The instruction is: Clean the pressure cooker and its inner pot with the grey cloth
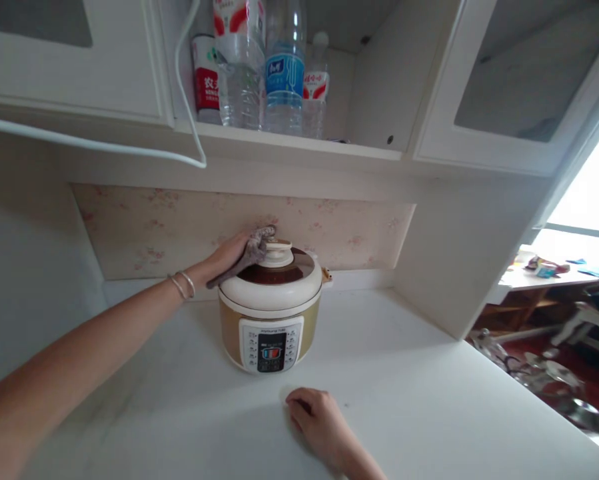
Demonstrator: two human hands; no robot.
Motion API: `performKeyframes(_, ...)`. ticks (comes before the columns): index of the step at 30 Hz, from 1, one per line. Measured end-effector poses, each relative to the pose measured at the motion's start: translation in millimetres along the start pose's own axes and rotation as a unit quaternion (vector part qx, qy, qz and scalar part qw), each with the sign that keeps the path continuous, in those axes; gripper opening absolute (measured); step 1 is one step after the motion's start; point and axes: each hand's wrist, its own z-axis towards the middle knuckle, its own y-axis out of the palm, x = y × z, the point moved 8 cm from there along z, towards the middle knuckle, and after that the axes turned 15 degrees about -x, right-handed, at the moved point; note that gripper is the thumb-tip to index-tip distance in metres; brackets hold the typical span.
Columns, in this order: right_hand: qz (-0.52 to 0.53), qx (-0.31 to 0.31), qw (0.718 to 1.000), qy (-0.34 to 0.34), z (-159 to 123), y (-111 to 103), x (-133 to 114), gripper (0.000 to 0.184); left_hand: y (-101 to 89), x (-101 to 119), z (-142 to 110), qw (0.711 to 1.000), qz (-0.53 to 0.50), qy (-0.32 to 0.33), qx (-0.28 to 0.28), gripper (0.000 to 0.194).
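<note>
A white and gold electric pressure cooker [274,297] stands upright on the white counter, its control panel facing me. With bracelets on its wrist, my left hand [239,250] reaches to the top of the lid and holds a grey-brown cloth [252,253] against it, beside the white lid handle [278,248]. Part of the cloth hangs down over the lid's left side. My right hand [316,423] rests on the counter in front of the cooker, its fingers curled in; nothing shows in them.
Above hangs an open cabinet shelf [359,150] holding several plastic bottles [284,80] and a red-and-white can [206,80]. A white cable [104,141] droops from the shelf at left. A side panel [474,247] bounds the counter [379,373]; a cluttered desk [554,277] lies beyond it.
</note>
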Motion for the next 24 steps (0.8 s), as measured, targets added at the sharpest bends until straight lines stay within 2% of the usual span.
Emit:
performKeyframes(4, -0.034, 0.009, 0.999, 0.005, -0.5, 1.0, -5.7, 0.028, 9.4, 22.2, -51.7, 0.993, 0.102, 0.030, 0.042, 0.058)
performKeyframes(7, -0.048, 0.011, 0.999, 0.019, -2.0, 1.7, -8.6, 0.029, 32.8, 57.9, -85.4, 0.975, 0.209, 0.072, 0.020, 0.056)
performKeyframes(9, -0.051, 0.011, 0.998, 0.020, -3.5, 2.7, -10.5, 0.029, 49.6, 85.9, -96.5, 0.957, 0.266, 0.112, -0.003, 0.054)
performKeyframes(11, -0.050, 0.009, 0.999, 0.012, -5.2, 4.0, -12.4, 0.029, 63.9, 111.6, -94.7, 0.939, 0.306, 0.153, -0.022, 0.054)
performKeyframes(14, -0.047, 0.009, 0.999, 0.002, -7.1, 5.0, -13.2, 0.029, 79.4, 138.3, -67.0, 0.924, 0.335, 0.181, -0.038, 0.052)
performKeyframes(17, -0.037, 0.004, 0.999, -0.005, -7.3, 4.4, -11.8, 0.029, 91.7, 151.3, -19.8, 0.919, 0.353, 0.162, -0.062, 0.049)
performKeyframes(21, -0.023, -0.007, 1.000, -0.020, -7.1, 2.2, -9.4, 0.029, 99.6, 140.0, 47.5, 0.927, 0.355, 0.014, -0.117, 0.048)
performKeyframes(24, -0.017, -0.012, 0.999, -0.030, -8.1, 0.8, -7.9, 0.029, 101.1, 128.0, 81.7, 0.926, 0.345, -0.060, -0.141, 0.043)
